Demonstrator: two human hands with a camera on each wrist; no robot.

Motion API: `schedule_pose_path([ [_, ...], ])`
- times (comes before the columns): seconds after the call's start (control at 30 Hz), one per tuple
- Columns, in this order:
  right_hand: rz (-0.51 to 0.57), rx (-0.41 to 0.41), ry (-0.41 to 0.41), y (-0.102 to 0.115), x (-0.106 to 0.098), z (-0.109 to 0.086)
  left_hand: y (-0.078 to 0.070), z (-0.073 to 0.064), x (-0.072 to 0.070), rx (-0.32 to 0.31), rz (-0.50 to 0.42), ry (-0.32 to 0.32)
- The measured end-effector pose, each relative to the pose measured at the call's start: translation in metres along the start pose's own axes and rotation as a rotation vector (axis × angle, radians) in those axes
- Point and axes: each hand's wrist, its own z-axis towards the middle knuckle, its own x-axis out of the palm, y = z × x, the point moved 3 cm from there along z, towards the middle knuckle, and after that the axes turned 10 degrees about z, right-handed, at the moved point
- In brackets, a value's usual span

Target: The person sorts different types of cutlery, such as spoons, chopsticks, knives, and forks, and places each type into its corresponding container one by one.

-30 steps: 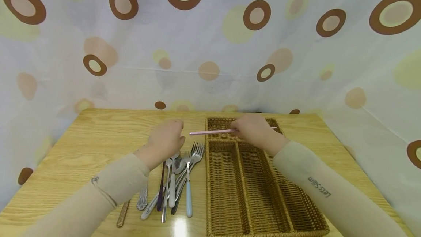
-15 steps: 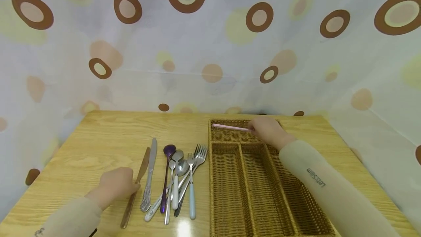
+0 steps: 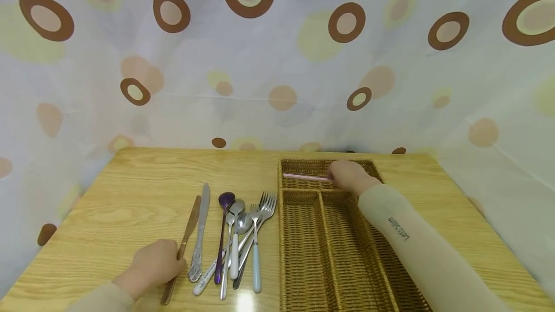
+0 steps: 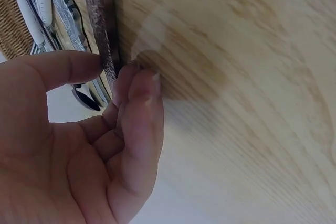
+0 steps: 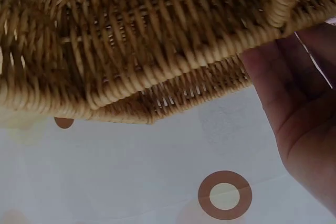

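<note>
My left hand (image 3: pixel 157 263) pinches the handle of a copper-coloured table knife (image 3: pixel 191 220) at the table's front left. In the left wrist view, the thumb lies on one side of its textured handle (image 4: pixel 98 11) and the curled fingers on the other. My right hand (image 3: pixel 349 176) reaches into the far crosswise compartment of a wicker cutlery tray (image 3: pixel 281 235), holding slim pink chopsticks (image 3: pixel 305 177) by their right part. Their left end points to the tray's left wall. In the right wrist view, the fingers (image 5: pixel 275 80) overlap the wicker rim, and most of the chopsticks are hidden.
Beside the copper knife lies a silver knife (image 3: pixel 201 232) with an ornate handle. Farther right, several spoons and forks overlap in a pile, including a purple spoon (image 3: pixel 223 235) and a blue-handled fork (image 3: pixel 256 264), close to the tray's left wall. A patterned sheet (image 3: pixel 243 124) hangs behind the table.
My left hand has moved from above the cutlery pile down to the copper knife and taken hold of it. My right hand has lowered the chopsticks into the tray's far compartment.
</note>
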Motion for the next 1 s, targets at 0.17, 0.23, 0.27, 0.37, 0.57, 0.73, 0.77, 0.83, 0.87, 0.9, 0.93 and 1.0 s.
schedule_pose_path([
  [0.17,0.024,0.043,0.047,-0.006,0.005,0.000,-0.006,0.004,0.001,0.003,-0.041,-0.041],
  [0.23,0.033,0.056,0.059,-0.007,0.005,-0.001,-0.007,0.006,0.003,0.004,-0.051,-0.066],
  [0.27,0.041,0.064,0.065,-0.008,0.005,-0.002,-0.008,0.008,0.003,0.008,-0.053,-0.080],
  [0.37,0.027,0.068,0.066,-0.010,0.004,-0.004,-0.010,0.011,0.004,0.009,-0.060,-0.105],
  [0.57,0.000,0.063,0.043,-0.012,0.003,-0.005,-0.008,0.011,0.004,-0.049,-0.099,-0.072],
  [0.73,-0.014,0.065,0.036,-0.010,0.002,-0.004,-0.005,0.011,0.005,-0.076,-0.138,-0.039],
  [0.77,-0.020,0.067,0.036,-0.009,0.002,-0.004,-0.004,0.011,0.005,-0.078,-0.144,-0.036],
  [0.83,-0.032,0.069,0.034,-0.008,0.002,-0.004,-0.003,0.011,0.005,-0.081,-0.153,-0.030],
  [0.87,-0.036,0.071,0.033,-0.007,0.002,-0.005,-0.003,0.010,0.005,-0.085,-0.152,-0.029],
  [0.9,-0.039,0.078,0.030,-0.007,0.002,-0.005,-0.003,0.010,0.006,-0.088,-0.155,-0.027],
  [0.93,-0.041,0.081,0.026,-0.007,0.002,-0.005,-0.003,0.010,0.006,-0.091,-0.157,-0.024],
  [1.0,-0.046,0.092,0.013,-0.007,0.002,-0.006,-0.002,0.010,0.007,-0.101,-0.161,-0.019],
])
